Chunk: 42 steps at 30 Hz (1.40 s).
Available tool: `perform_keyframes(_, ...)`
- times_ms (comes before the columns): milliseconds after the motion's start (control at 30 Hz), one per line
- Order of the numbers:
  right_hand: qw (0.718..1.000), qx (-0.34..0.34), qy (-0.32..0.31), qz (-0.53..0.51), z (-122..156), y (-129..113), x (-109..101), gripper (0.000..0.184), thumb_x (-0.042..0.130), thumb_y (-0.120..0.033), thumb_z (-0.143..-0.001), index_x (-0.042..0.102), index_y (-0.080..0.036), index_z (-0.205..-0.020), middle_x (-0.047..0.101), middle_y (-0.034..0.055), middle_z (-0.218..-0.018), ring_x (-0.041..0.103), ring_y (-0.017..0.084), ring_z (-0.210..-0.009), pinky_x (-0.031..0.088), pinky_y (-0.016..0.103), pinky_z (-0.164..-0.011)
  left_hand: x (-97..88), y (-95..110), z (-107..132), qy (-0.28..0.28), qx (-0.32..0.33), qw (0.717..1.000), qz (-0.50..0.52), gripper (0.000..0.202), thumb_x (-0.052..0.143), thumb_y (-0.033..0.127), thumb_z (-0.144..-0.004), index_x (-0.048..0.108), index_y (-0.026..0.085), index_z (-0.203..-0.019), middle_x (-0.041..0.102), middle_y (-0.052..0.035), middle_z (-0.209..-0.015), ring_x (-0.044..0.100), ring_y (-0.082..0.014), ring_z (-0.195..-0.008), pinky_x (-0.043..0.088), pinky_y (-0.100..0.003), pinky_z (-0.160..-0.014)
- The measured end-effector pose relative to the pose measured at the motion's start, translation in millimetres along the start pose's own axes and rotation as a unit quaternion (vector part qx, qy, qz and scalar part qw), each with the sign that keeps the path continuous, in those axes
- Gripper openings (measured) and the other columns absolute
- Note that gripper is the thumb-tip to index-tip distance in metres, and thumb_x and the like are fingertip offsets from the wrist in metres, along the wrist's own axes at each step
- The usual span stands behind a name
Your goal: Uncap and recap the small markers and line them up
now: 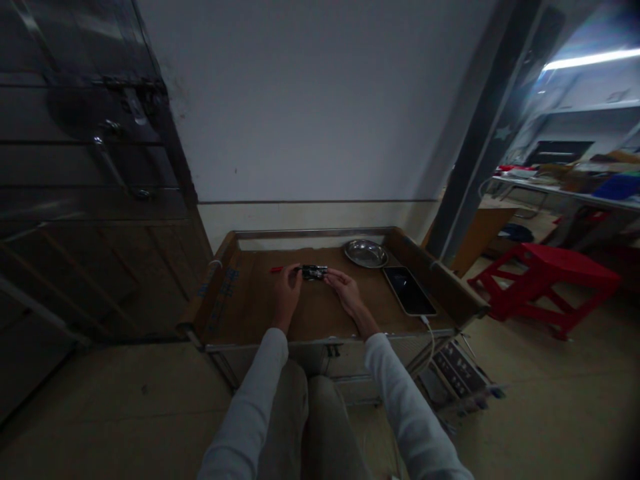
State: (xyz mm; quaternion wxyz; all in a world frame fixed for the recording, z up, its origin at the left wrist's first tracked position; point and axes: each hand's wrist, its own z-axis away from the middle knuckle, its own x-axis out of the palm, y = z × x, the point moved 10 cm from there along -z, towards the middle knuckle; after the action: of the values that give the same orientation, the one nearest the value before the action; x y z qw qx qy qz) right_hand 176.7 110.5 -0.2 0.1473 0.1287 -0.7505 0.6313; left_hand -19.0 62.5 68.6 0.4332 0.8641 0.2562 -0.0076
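Between my two hands, above the brown tabletop [320, 313], is a small black glossy bundle [315, 271] with light markings. It looks like a few black pens or markers side by side, but it is too dark and small to be sure. My left hand [287, 287] is closed on its left end. The fingertips of my right hand [346, 288] pinch its right end. A short red stick-like piece [276, 270] shows just left of my left hand; I cannot tell whether it lies on the table or is held.
A round metal dish [366, 253] stands at the back right of the table. In front of it lies a phone or tablet [409, 291] with a white cable [431, 340] plugged in. Raised wooden sides [440, 277] edge the table. A red stool [550, 280] stands to the right.
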Motion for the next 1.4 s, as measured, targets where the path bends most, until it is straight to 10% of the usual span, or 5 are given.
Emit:
perform_keyframes(267,0.99,-0.093,0.068,0.076,-2,-19,-18,0.038,0.074,-0.04,-0.06,0.062,-0.018,-0.088,0.069,0.0045,-0.086,0.064,0.016,-0.079,0.05,0.032,-0.077,50.3,-20,14,-0.219,-0.038,0.975,-0.005,0.005,0.059,0.021,-0.078,0.058,0.017,-0.079,0.063,-0.0011,-0.077,0.061,-0.0134,-0.073,0.049,-0.027,-0.071)
perform_keyframes(567,0.942,-0.126,-0.105,0.292,5,-11,30,0.02,0.065,-0.032,-0.069,0.067,-0.021,-0.085,0.066,0.0012,-0.081,0.057,0.014,-0.07,0.045,0.029,-0.07,56.3,-36,5,-0.174,-0.006,0.98,-0.095,0.013,0.058,0.006,-0.074,0.053,0.016,-0.081,0.054,-0.0032,-0.088,0.056,-0.0153,-0.081,0.048,-0.032,-0.078)
perform_keyframes(800,0.902,-0.187,-0.058,0.385,8,-21,21,0.019,0.065,-0.021,-0.066,0.069,-0.022,-0.085,0.063,0.0038,-0.092,0.055,0.018,-0.087,0.042,0.032,-0.079,56.7,-20,11,-0.185,0.043,0.975,-0.117,0.011,0.05,0.009,-0.082,0.055,0.017,-0.087,0.053,-0.0045,-0.092,0.056,-0.016,-0.086,0.047,-0.033,-0.084)
perform_keyframes(1000,0.924,-0.146,-0.092,0.34,8,-12,25,0.016,0.058,-0.02,-0.07,0.066,-0.019,-0.083,0.065,0.0024,-0.078,0.058,0.015,-0.07,0.045,0.029,-0.069,68.4,-13,19,-0.251,0.062,0.96,-0.105,0.01,0.051,0.015,-0.083,0.058,0.02,-0.088,0.051,-0.0028,-0.096,0.056,-0.014,-0.085,0.047,-0.03,-0.082)
perform_keyframes(1400,0.879,-0.221,-0.037,0.422,9,-29,25,0.016,0.05,-0.014,-0.074,0.064,-0.018,-0.08,0.06,0.0058,-0.084,0.055,0.018,-0.081,0.044,0.032,-0.076,58.1,-21,12,-0.19,0.037,0.969,-0.153,0.007,0.05,0.011,-0.081,0.052,0.017,-0.084,0.05,-0.0049,-0.094,0.054,-0.015,-0.086,0.046,-0.032,-0.083)
